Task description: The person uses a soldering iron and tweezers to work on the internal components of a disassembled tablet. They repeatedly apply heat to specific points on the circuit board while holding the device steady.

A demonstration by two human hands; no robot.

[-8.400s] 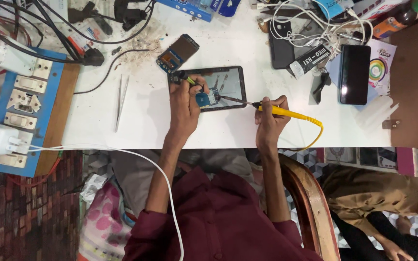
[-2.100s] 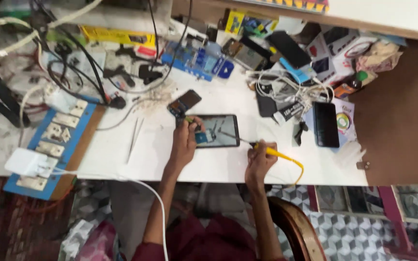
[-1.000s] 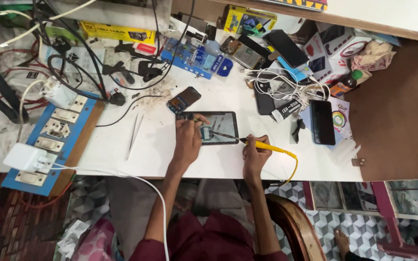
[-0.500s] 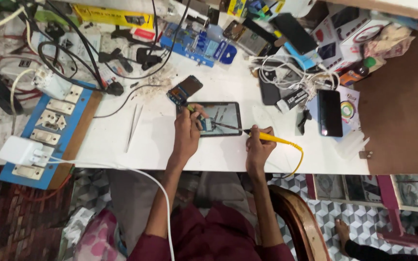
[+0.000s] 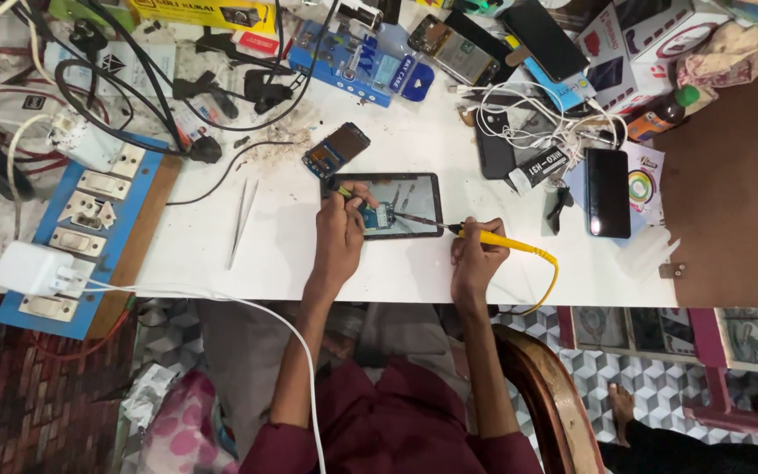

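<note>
**Soldering iron meets small board on a dark tray**

Gripping a yellow-handled soldering iron (image 5: pixel 484 237), the right hand (image 5: pixel 475 259) is closed around the handle, and the thin metal tip reaches left to a small blue circuit board (image 5: pixel 379 217). That board lies on a dark rectangular tray (image 5: pixel 423 189) near the front middle of the white table (image 5: pixel 291 254). A yellow cord (image 5: pixel 550 272) loops from the iron's back end over the table's front edge.

The left hand (image 5: pixel 339 233) rests on the tray's left part, fingers pinched shut on a slim yellow-green tool (image 5: pixel 341 190) beside the board. What kind of tool it is cannot be told.

Just above the tray lies an opened phone (image 5: pixel 337 149), tilted, its inner parts showing. A pair of metal tweezers (image 5: pixel 240 221) lies to the left, well apart from both hands. Farther left sits a blue switchboard (image 5: pixel 89 219) with white switches. On the right, a black phone (image 5: pixel 607 191) lies face up beside tangled white cables (image 5: pixel 519 110).
</note>
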